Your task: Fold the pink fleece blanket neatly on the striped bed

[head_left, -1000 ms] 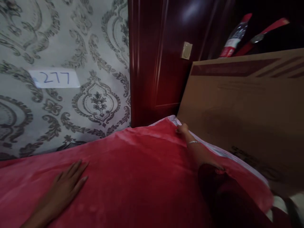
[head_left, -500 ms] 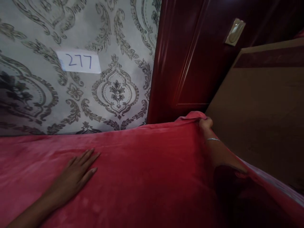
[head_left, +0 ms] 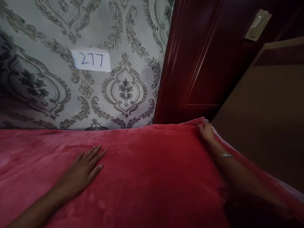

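A red plush bed sheet [head_left: 152,171] is spread over the bed and runs up to the wall. My left hand [head_left: 82,174] lies flat on it at the left, fingers stretched and a little apart. At the far right corner, my right hand [head_left: 206,130], with a thin silver bangle [head_left: 226,155] on the wrist, has its fingers bent around the sheet's edge. Some of those fingers are hidden by the hand and fabric. Beside this hand a pale layer shows along the bed's right edge.
Patterned grey wallpaper [head_left: 95,95] backs the bed, with a paper marked 277 [head_left: 91,60] on it. A dark red wooden panel [head_left: 187,63] with a gold handle [head_left: 258,25] stands behind the corner. A large brown board [head_left: 266,120] stands close along the right side.
The bunched fold at the far right corner has come down flatter, and my right hand sits slightly lower there. My left hand stays flat on the sheet. The view has shifted slightly left.
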Tool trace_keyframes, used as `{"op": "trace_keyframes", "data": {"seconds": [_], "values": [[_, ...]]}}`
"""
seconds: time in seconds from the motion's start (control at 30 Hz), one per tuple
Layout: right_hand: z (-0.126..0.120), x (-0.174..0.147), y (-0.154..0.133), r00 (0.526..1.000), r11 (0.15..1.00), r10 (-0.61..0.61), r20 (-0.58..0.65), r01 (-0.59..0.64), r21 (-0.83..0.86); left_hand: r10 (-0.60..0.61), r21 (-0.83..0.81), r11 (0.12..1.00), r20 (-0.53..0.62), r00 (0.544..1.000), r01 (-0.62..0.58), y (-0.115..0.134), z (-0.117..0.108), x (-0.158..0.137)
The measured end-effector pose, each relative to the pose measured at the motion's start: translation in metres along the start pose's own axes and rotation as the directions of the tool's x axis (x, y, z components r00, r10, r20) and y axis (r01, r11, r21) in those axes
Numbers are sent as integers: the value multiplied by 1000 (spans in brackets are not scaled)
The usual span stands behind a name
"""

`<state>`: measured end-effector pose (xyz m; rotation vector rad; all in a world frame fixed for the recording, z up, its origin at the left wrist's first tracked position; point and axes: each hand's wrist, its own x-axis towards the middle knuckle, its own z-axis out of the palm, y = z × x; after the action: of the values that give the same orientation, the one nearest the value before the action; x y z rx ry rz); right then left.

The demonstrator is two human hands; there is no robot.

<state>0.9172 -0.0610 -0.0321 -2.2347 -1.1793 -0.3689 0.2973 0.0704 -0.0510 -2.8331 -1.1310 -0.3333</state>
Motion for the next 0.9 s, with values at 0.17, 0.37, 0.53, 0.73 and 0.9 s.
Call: {"op": "trace_keyframes", "data": {"seconds": [0.17, 0.37, 0.53, 0.73, 0.9], "values": [[10, -35, -14, 931, 953, 149, 332, -45, -300, -117, 34, 993, 37, 993, 115, 11, -10, 0], [-1, -33, -19, 880, 926, 236, 413, -75, -370, -243, 78, 969, 135, 961, 234, 26, -24, 2], [-21, -50, -53, 870, 942, 222, 440, -76, -327, -237, 63, 971, 142, 961, 230, 27, -27, 6], [-53, -134, -45, 888, 926, 209, 410, -45, -375, -211, 36, 977, 111, 971, 208, 25, -26, 13], [-96, -162, -36, 829, 846, 450, 331, -277, -456, -234, 10, 972, 142, 962, 235, 31, -33, 17]]}}
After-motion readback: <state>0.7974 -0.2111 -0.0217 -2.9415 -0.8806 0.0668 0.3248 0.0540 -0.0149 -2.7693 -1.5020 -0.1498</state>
